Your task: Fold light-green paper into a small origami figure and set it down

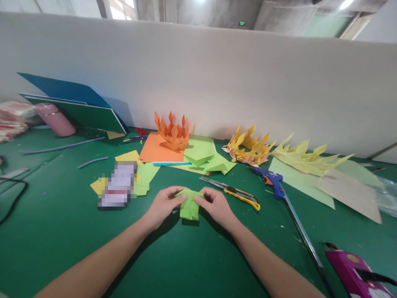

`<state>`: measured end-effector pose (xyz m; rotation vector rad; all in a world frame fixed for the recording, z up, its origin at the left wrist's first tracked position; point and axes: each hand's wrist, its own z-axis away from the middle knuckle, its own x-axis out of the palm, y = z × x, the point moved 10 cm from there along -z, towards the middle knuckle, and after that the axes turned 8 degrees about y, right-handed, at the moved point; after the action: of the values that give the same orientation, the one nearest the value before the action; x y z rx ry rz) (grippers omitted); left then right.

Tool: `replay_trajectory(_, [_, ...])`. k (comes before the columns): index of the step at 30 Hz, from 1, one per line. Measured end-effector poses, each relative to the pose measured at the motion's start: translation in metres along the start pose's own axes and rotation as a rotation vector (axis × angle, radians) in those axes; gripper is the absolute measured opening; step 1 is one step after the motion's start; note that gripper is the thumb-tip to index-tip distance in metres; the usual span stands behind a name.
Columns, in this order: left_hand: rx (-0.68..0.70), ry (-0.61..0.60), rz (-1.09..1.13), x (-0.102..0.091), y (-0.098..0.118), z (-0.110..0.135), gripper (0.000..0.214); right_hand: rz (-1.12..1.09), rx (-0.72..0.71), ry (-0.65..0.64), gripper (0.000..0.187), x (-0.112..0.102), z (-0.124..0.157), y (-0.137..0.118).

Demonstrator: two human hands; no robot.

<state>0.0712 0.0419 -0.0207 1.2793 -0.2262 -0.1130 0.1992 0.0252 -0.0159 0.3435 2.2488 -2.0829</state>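
Both of my hands pinch a small folded light-green paper piece (189,207) just above the green table (62,231). My left hand (164,205) grips its left upper corner with fingers closed. Closed on the right upper corner is my right hand (217,205). The paper hangs between the two hands, folded into a narrow shape.
Behind my hands lie green paper sheets (204,157), an orange sheet with an orange paper crown (172,132), yellow paper crowns (251,149), a yellow utility knife (232,192), a blue glue gun (273,182), a metal ruler (300,231). A blurred flat object (118,186) lies left; a purple box (356,273) right.
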Motion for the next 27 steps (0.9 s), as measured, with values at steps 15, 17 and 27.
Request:
replay_trajectory(15, [0.064, 0.007, -0.184, -0.005, 0.004, -0.005, 0.021, -0.013, 0.015, 0.017, 0.020, -0.002, -0.001, 0.004])
replay_trajectory(17, [0.138, -0.032, -0.311, -0.001, 0.007, -0.004, 0.019, 0.028, 0.000, -0.017, 0.017, 0.002, 0.001, 0.002])
replay_trajectory(27, [0.177, 0.050, -0.288, -0.003, 0.015, 0.000, 0.023, -0.161, 0.113, 0.073, 0.020, -0.005, 0.000, 0.007])
